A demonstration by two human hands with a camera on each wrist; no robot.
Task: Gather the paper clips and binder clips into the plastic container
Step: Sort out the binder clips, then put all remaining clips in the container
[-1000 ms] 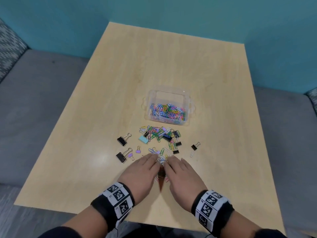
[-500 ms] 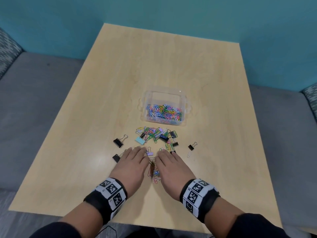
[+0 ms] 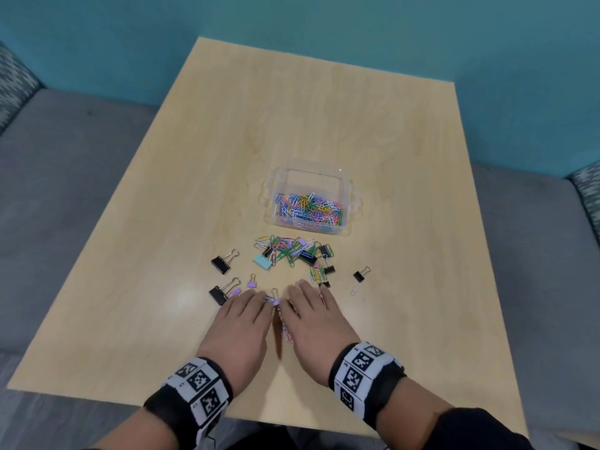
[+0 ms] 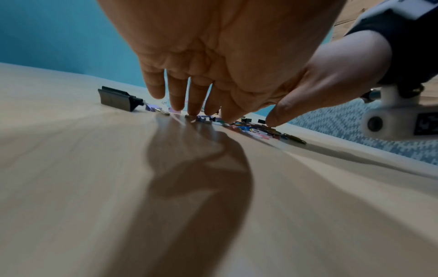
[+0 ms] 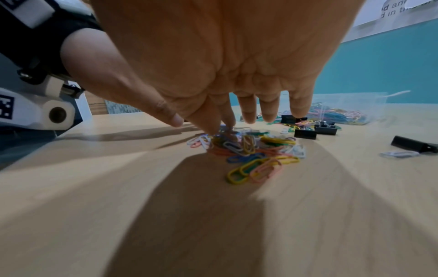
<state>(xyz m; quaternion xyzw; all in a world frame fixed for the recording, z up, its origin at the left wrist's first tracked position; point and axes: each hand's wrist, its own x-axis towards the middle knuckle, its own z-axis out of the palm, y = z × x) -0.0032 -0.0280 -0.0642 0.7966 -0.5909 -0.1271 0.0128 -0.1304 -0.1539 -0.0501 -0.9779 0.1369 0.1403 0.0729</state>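
Note:
A clear plastic container on the wooden table holds many coloured paper clips. In front of it lies a loose heap of paper clips and binder clips. My left hand and right hand lie flat side by side near the front of the table, fingers straight, fingertips on the table. Between and under them is a small pile of coloured paper clips. Black binder clips and small purple ones lie to the left; another black binder clip and a white paper clip lie to the right.
The table's front edge runs just behind my wrists. Grey bench seats flank the table on both sides, and a teal wall stands behind it. Bare tabletop stretches beyond the container.
Both hands have drawn back toward me, dragging a small pile of paper clips between them away from the main heap.

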